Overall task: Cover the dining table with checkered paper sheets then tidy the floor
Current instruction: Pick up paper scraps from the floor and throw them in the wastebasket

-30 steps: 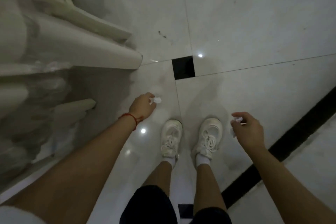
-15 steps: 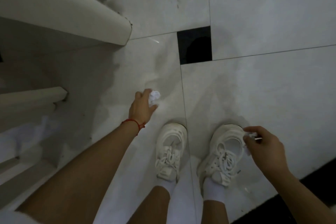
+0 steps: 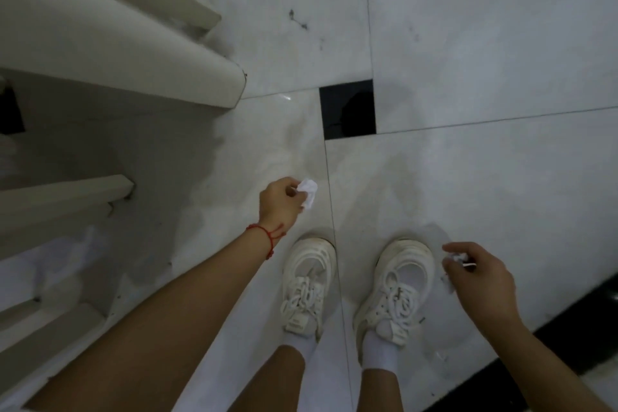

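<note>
I look straight down at a glossy white tiled floor [image 3: 485, 53]. My left hand [image 3: 280, 204], with a red string on the wrist, grips a crumpled white paper scrap [image 3: 308, 193] above the tile in front of my left shoe. My right hand [image 3: 481, 278] hangs beside my right shoe [image 3: 394, 284] and pinches a smaller crumpled paper bit [image 3: 458, 258] between thumb and fingers. The dining table and checkered sheets are out of view.
Pale furniture legs and rails [image 3: 110, 43] fill the left side, with a lower rail [image 3: 63, 191] beneath. A black inset tile [image 3: 347, 109] lies ahead and a black floor border [image 3: 568, 341] runs at lower right. My left shoe [image 3: 306, 281] stands on the tile.
The view has dropped closer to the floor and the furniture slid up and left. Both hands keep hold of their paper scraps, and the right hand has sunk beside the right shoe.
</note>
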